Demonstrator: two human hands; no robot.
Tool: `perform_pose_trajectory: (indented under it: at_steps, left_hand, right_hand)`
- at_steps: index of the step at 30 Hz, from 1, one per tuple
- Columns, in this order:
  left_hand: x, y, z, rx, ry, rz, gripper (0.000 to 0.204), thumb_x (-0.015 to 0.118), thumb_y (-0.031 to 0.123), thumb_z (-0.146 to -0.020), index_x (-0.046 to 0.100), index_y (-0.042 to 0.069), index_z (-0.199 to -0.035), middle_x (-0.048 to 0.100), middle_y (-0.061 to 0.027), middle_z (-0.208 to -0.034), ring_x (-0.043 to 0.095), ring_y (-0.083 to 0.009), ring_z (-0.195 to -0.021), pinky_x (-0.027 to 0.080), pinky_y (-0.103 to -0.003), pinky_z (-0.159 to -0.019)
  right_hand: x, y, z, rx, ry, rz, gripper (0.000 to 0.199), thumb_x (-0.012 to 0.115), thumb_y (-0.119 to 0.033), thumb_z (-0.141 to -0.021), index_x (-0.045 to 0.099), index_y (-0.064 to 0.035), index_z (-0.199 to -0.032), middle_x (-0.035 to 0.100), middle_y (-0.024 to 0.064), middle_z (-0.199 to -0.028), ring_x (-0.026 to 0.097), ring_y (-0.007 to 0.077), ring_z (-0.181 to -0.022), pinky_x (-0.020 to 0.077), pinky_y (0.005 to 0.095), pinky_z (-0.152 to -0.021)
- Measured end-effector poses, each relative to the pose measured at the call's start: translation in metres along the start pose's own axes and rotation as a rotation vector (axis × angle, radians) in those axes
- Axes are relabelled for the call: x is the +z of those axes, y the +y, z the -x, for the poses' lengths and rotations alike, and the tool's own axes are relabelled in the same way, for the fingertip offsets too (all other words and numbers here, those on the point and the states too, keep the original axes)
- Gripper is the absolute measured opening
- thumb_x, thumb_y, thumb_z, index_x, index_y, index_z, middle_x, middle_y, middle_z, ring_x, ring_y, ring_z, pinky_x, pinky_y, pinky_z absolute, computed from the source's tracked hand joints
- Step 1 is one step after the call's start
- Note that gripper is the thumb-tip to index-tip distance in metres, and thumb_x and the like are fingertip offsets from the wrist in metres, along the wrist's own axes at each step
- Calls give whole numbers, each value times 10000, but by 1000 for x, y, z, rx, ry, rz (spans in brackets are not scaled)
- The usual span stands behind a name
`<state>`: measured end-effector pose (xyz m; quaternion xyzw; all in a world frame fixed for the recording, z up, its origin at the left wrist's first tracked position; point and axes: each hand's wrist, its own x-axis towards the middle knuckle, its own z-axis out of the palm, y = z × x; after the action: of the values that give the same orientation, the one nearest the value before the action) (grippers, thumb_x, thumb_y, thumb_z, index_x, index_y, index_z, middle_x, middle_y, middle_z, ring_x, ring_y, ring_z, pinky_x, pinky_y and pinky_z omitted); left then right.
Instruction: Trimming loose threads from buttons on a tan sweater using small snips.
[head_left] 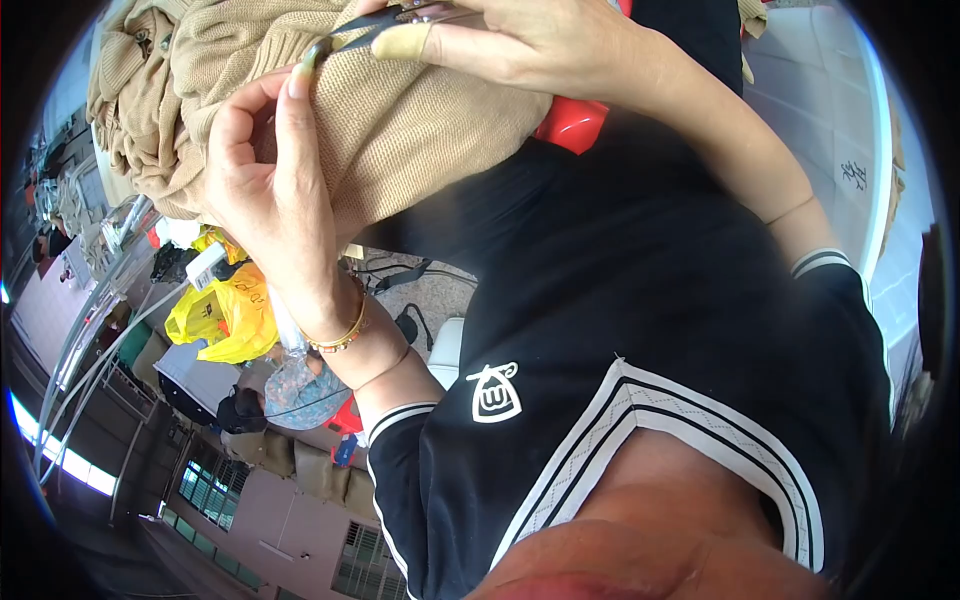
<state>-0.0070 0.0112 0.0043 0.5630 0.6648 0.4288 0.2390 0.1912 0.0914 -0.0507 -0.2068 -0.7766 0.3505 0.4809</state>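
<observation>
A beige knitted garment lies bunched at the top, spread over my lap. My left hand rests against it, with thumb and forefinger pinched together at the knit. What sits between those fingertips is too small to make out. Coming in from the right, my right hand holds a small pair of dark scissors, the blades pointing at the left fingertips. A tan finger cover sits on the right thumb. The upper frame edge cuts off part of the right hand and the scissors' handles.
More beige knitwear is heaped at the upper left. Yellow plastic bags and cables lie left below my left wrist. Something red and glossy shows under the garment. A large white bin stands at right. Another person is in the background.
</observation>
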Motion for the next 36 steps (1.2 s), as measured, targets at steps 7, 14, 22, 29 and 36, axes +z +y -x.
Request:
perform_pose_trajectory:
  at_steps: [7, 14, 22, 29, 36]
  left_hand:
    - [1, -1, -2, 29, 8, 2, 120, 656, 92, -973, 666, -27, -966, 661, -6, -867, 560, -36, -800, 451, -165, -729]
    - [3, 0, -2, 124, 6, -193, 123, 673, 109, -962, 660, -13, -966, 650, -16, -836, 550, -51, -755, 462, -198, -697]
    - [10, -5, 4, 339, 81, -337, 91, 673, 112, -950, 659, 22, -942, 668, -64, -759, 598, -139, -651, 486, -258, -660]
    - [11, -10, 4, 335, 115, -400, 96, 651, 113, -965, 647, 28, -920, 694, -60, -793, 629, -140, -687, 483, -264, -689]
    - [-24, -7, 3, 328, 368, 208, 128, 442, 84, -1047, 470, -37, -1080, 685, -271, -1046, 698, -291, -934, 567, -372, -875]
  right_hand:
    - [0, -2, -5, -36, -34, 54, 199, 647, -192, -906, 684, -38, -1026, 647, 140, -933, 654, 313, -870, 530, 384, -739]
    - [-6, -8, -15, -42, -79, 163, 190, 667, -201, -878, 690, -24, -943, 627, 136, -861, 653, 310, -817, 523, 390, -694]
    - [-8, -11, -16, -140, -60, 288, 167, 674, -186, -848, 684, -29, -901, 627, 145, -843, 651, 317, -797, 519, 395, -690]
    - [-6, -8, -15, -115, -21, 191, 162, 675, -181, -845, 689, -29, -901, 642, 147, -845, 652, 322, -793, 522, 395, -698]
    - [-7, -20, -23, -2, -119, 131, 198, 716, -149, -844, 703, -7, -982, 673, 143, -865, 656, 290, -769, 519, 361, -695]
